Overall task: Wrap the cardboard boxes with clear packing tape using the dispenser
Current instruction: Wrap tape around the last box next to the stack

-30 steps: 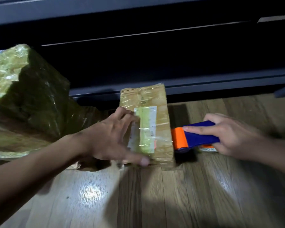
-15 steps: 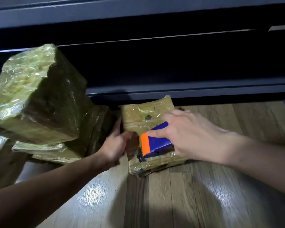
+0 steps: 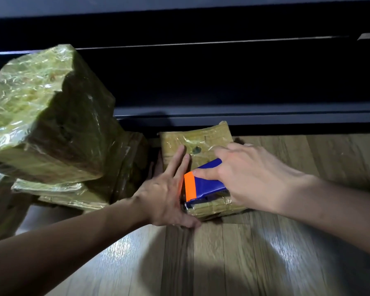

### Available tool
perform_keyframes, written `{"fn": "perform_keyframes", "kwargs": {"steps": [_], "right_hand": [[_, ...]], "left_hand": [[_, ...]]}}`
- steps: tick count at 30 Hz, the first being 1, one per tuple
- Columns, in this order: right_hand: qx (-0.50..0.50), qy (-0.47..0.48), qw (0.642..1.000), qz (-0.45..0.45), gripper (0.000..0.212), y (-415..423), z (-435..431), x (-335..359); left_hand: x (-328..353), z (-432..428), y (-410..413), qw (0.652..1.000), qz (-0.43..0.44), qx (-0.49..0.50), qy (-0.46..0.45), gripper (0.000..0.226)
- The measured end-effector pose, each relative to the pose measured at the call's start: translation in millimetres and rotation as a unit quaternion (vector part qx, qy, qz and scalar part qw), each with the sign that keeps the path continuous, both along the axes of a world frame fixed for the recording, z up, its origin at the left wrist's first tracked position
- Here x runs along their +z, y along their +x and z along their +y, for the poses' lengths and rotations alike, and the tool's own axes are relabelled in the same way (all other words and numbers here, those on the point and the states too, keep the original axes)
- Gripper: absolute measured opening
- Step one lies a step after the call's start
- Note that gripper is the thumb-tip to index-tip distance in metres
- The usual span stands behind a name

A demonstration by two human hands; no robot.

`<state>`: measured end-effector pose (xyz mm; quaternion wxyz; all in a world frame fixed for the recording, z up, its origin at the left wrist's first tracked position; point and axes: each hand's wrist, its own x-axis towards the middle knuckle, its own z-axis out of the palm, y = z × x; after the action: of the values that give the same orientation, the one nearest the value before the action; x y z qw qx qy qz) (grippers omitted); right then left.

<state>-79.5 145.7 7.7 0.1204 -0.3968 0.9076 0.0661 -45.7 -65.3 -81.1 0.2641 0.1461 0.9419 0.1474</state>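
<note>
One blue-and-orange dispenser [image 3: 203, 184] sits on one small box [image 3: 201, 142], glossy with tape. Right hand [image 3: 250, 174] grips it; left hand [image 3: 167, 195] presses the box, fingers straight. One big box [image 3: 41, 116] stands left.

Two hands [image 3: 167, 195] [image 3: 250, 174], one tape dispenser [image 3: 203, 184], at least three wrapped boxes [image 3: 197, 144] [image 3: 41, 116] [image 3: 58, 193].

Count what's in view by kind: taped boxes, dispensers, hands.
Taped boxes: 3 clearly told apart: small box, large box, flat box under it; the dim pile may hide more.
Tape dispenser: 1
Hands: 2, left hand, right hand
Total: 6
</note>
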Motion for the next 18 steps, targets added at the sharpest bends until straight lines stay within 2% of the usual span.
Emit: {"fn": "perform_keyframes", "kwargs": {"steps": [5,8,10,12,14,17,18], "right_hand": [[-0.031,-0.019,0.998,-0.052,0.085,-16.7,27.0,5.6],[-0.074,-0.048,0.992,-0.091,0.082,-25.6,77.9,10.5],[-0.092,-0.022,0.991,-0.089,0.082,-24.6,120.0,7.5],[-0.118,-0.064,0.987,-0.089,0.094,-20.8,160.4,-5.9],[-0.129,-0.092,0.984,-0.086,0.112,-18.2,183.4,-22.4],[-0.09,-0.104,0.99,-0.022,0.102,-10.3,175.3,-51.4],[-0.101,-0.089,0.99,-0.033,0.099,-7.8,164.6,-54.9]], "left_hand": [[-9.8,-19.9,-21.0,0.997,-0.008,-0.04,0.068,0.156],[-16.1,-29.2,-17.7,0.996,0.056,-0.066,0.025,0.152],[-17.5,-38.4,-16.9,0.995,0.055,-0.077,0.019,0.147],[-16.1,-42.0,-18.2,0.996,0.048,-0.081,0.005,0.146],[-13.5,-38.2,-18.4,0.996,0.038,-0.078,0.035,0.149],[-8.6,-31.6,-17.4,0.994,0.01,-0.078,0.075,0.151],[-7.0,-30.4,-17.7,0.994,0.006,-0.078,0.077,0.152]]}}
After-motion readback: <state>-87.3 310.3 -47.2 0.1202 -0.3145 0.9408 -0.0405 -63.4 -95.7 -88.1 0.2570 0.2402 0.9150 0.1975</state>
